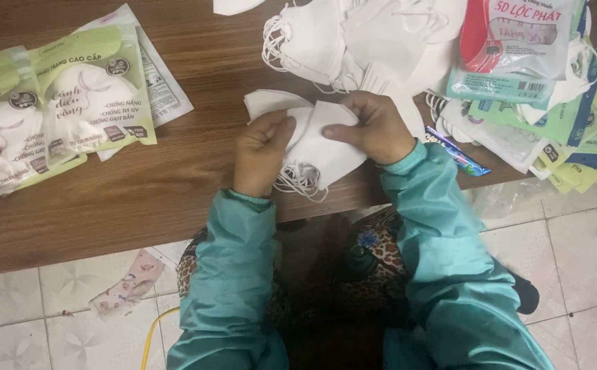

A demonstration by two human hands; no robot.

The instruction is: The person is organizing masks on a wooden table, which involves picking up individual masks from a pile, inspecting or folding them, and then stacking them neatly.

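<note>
**Operator A:** Currently, both hands work on one small stack of white face masks [319,147] at the near edge of the wooden table [141,185]. Confirm grip status.

**Operator B:** Left hand [261,154]: fingers curled, pinching the stack's left side between thumb and fingers. Right hand [374,127]: closed over the upper right edge, thumb pressed along the front face. Neither hand is released.

**Operator A:** Why the two-sided hold?

**Operator B:** By my judgement, it keeps the folded masks flat and aligned; soft fabric would otherwise fan apart. The elastic ear loops [302,181] hang loose below the stack, over the table edge.

**Operator A:** Report surrounding items.

**Operator B:** A larger heap of loose white masks [339,38] lies just beyond the hands, within reach. Green-and-white sealed mask packets [58,113] lie well apart at far left, overlapping one another. A pile of flat empty pouches [559,116] in green, blue and yellow sits at right, with a clear bag holding a red item [518,34] on top. A narrow blue wrapper [457,152] lies beside the right sleeve [442,253]. Tiled floor [573,240] shows below.
</note>
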